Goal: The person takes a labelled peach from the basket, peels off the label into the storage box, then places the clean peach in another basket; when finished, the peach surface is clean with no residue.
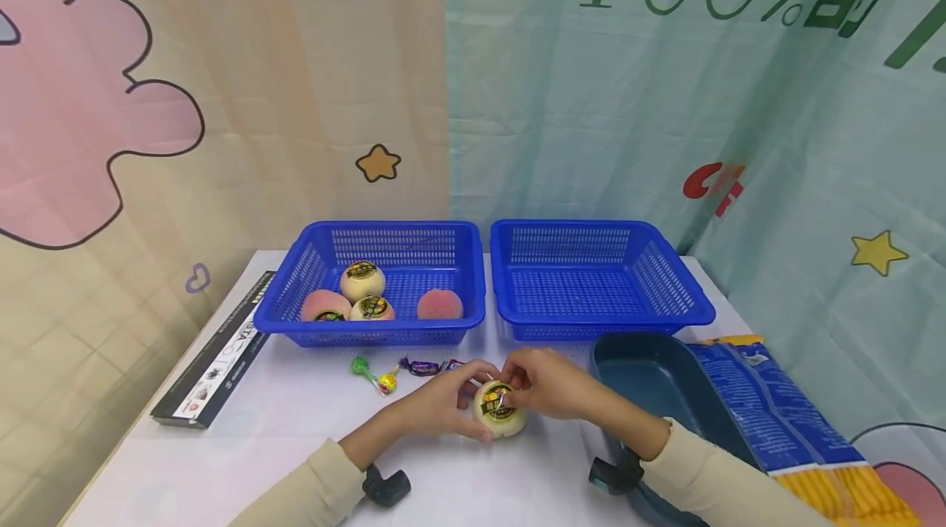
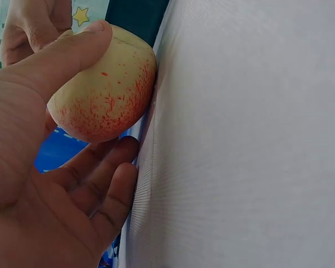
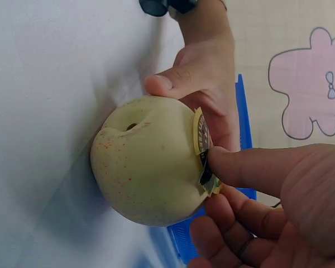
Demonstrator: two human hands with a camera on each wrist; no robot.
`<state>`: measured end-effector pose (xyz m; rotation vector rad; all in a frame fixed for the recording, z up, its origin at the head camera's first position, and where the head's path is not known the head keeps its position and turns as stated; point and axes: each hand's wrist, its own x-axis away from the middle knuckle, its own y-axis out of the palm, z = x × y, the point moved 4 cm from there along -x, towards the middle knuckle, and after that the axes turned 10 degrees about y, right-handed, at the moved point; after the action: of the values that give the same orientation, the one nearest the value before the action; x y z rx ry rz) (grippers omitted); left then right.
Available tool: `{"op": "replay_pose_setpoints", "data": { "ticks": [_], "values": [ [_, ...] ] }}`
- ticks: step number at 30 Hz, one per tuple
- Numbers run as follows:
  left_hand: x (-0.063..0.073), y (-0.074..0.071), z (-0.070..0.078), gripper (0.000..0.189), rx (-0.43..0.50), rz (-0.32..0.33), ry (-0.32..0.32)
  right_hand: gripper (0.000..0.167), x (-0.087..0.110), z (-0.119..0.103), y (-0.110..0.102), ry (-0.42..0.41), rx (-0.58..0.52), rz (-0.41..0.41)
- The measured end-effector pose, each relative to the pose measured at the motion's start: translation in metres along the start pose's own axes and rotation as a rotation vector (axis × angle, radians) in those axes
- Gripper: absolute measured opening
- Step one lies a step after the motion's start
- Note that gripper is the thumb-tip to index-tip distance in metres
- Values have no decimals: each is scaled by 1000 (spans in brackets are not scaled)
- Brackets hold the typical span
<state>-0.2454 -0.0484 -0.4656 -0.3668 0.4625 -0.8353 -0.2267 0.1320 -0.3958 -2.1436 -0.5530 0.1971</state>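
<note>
A pale yellow peach with red specks (image 2: 114,95) rests on the white table, between my two hands. My left hand (image 1: 443,405) holds it from the left side, thumb against its skin. A round black-and-yellow sticker (image 3: 201,134) sits on the peach, its edge lifted and creased near my right thumb. With thumb and curled fingers, my right hand (image 1: 550,383) pinches the sticker at that creased edge. Behind the hands, the left blue basket (image 1: 369,338) holds several peaches, among them a yellow one (image 1: 362,287) with a similar sticker and a pink one (image 1: 440,304).
A second blue basket (image 1: 602,330) stands at the back right. Lollipops (image 1: 360,366) and wrapped candies (image 1: 423,368) lie behind my left hand. A long black-and-white box (image 1: 222,363) is at the left. On the right are a dark teal tray (image 1: 665,379) and a blue-and-yellow bag (image 1: 783,412).
</note>
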Motion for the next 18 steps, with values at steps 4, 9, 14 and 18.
{"op": "replay_pose_setpoints", "data": {
  "ticks": [4,9,14,18],
  "values": [
    [1,1,-1,71,-1,1,-9,11,-1,6,3,39,-142,-28],
    [2,1,-4,71,-8,9,-23,5,3,4,-8,70,-317,-127],
    [1,1,-5,70,-4,17,-17,11,23,17,-53,93,-456,-157],
    [0,1,-5,70,-7,19,-6,15,46,57,-96,126,-398,-90]
  ]
}}
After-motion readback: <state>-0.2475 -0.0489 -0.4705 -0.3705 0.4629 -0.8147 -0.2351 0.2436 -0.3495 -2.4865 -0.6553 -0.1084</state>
